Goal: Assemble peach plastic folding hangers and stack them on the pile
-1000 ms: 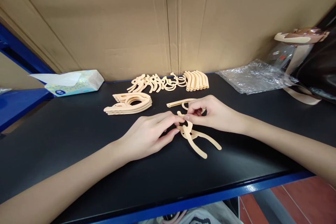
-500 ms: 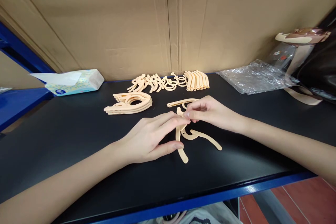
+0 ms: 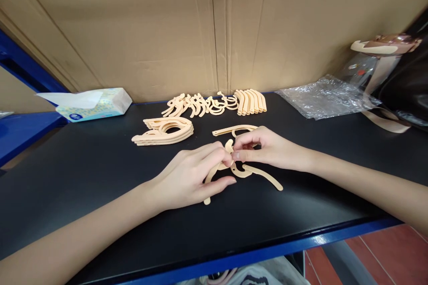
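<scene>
My left hand point(image 3: 197, 176) has its fingers curled over the joined end of a cream plastic folding-hanger piece point(image 3: 211, 173), thumb held apart below. The piece's long arm passes under that hand toward the table's front. My right hand point(image 3: 270, 149) pinches the same piece near its rounded upper tip; the fingers hide the joint. Just below the hands, a curved hook part point(image 3: 240, 173) lies on the black table, touching or very near a loose curved arm point(image 3: 265, 177). Behind my right hand, partly covered, rests another hanger section point(image 3: 230, 130).
A stack of assembled hanger shapes point(image 3: 163, 132) lies left of centre. Along the cardboard wall point(image 3: 150, 31) are loose hooks point(image 3: 217, 107) and a row of arms point(image 3: 250, 102). A tissue pack point(image 3: 96, 104) is at left; a clear plastic bag point(image 3: 324, 100) and strapped bottle point(image 3: 384, 49) at right.
The held piece's long arm has swung left, its lower end now farther left on the table. My left fingers have curled in more, and my right hand has shifted slightly left.
</scene>
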{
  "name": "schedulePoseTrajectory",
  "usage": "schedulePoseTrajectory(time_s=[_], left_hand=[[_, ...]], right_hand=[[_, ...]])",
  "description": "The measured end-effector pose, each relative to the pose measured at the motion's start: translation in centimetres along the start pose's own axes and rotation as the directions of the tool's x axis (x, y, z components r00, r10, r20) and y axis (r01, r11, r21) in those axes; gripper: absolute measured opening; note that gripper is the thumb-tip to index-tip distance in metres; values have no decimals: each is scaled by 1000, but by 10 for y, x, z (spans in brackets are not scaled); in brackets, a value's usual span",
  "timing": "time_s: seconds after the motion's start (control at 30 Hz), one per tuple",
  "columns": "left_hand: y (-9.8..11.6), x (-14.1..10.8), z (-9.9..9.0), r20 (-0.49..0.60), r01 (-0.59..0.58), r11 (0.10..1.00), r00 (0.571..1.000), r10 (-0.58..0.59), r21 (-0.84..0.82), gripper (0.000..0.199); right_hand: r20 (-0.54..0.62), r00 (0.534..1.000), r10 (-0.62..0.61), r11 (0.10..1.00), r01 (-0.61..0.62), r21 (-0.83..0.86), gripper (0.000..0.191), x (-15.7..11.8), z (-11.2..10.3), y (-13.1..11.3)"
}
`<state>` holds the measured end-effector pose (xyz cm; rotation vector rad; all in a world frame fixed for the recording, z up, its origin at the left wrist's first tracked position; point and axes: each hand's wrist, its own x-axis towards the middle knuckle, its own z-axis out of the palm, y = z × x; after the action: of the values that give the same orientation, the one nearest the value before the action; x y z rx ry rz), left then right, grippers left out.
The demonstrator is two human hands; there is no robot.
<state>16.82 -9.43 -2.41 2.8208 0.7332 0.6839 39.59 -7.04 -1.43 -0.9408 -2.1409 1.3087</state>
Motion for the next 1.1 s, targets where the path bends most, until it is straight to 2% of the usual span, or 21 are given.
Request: schedulePoseTrajectory(time_s=[0.1, 0.37, 0.47, 0.73, 0.93, 1.1], left_hand=[[1, 1, 1, 7, 22, 999, 1000, -22, 24, 3], [1, 1, 2, -19, -3, 998, 1000, 5, 63, 4], [1, 0, 3, -30, 5, 997, 1000, -2, 77, 3], [-4, -3, 3, -73, 39, 998, 997, -35, 54, 19], [-4, -1, 4, -87, 86, 995, 993, -81, 48, 15], [-4, 0, 4, -84, 72, 995, 994, -67, 65, 19]], right_hand=[[-22, 999, -26, 999, 26, -24, 34, 0, 1, 1], [-123, 984, -132, 991, 132, -11, 23, 0, 3, 5], [-119, 983, -143, 990, 140, -28, 22, -1, 2, 6], [-136, 983, -125, 992, 125, -8, 24, 1, 1, 6], [-155, 964, -217, 971, 197, -134, 17, -3, 3, 1], [-161, 954, -251, 956, 219, -194, 16, -4, 4, 2]])
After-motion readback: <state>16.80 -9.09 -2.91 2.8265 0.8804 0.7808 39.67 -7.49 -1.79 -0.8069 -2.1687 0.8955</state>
